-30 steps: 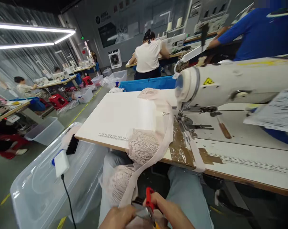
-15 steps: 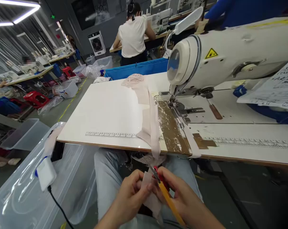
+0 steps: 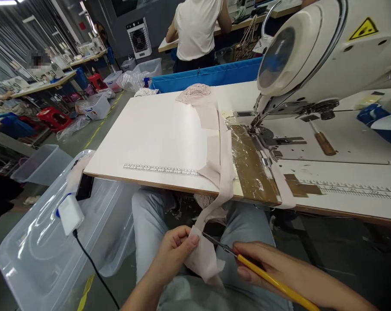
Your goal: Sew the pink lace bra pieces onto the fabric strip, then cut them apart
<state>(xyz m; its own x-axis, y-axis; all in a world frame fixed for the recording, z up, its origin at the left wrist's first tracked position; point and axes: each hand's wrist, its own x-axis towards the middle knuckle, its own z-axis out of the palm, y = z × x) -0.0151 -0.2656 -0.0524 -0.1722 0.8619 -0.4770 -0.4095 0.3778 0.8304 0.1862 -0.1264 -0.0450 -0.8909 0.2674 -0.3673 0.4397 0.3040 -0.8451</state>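
Observation:
My left hand (image 3: 178, 248) pinches a pale pink fabric strip (image 3: 228, 172) between thumb and fingers above my lap. The strip runs up from there over the front table edge, and a loose fabric end (image 3: 203, 261) hangs below my thumb. My right hand (image 3: 255, 261) grips a pair of scissors (image 3: 263, 274) with a long yellow handle. Their thin metal blades reach left, with the tip at the fabric beside my left fingertips; whether they are cutting into it I cannot tell.
A white sewing machine (image 3: 312, 56) stands on the white table (image 3: 156, 134), right of the strip. A screwdriver (image 3: 325, 144) lies by it. Left of my knees is a clear plastic bin (image 3: 46, 242) with a white charger (image 3: 70, 214) and a phone (image 3: 84, 186). A person (image 3: 195, 30) sits ahead.
My hands have moved apart; the scissors have swung flatter, with their tip now at the fabric by my left hand. The strip is drawn down to that hand. The view has shifted.

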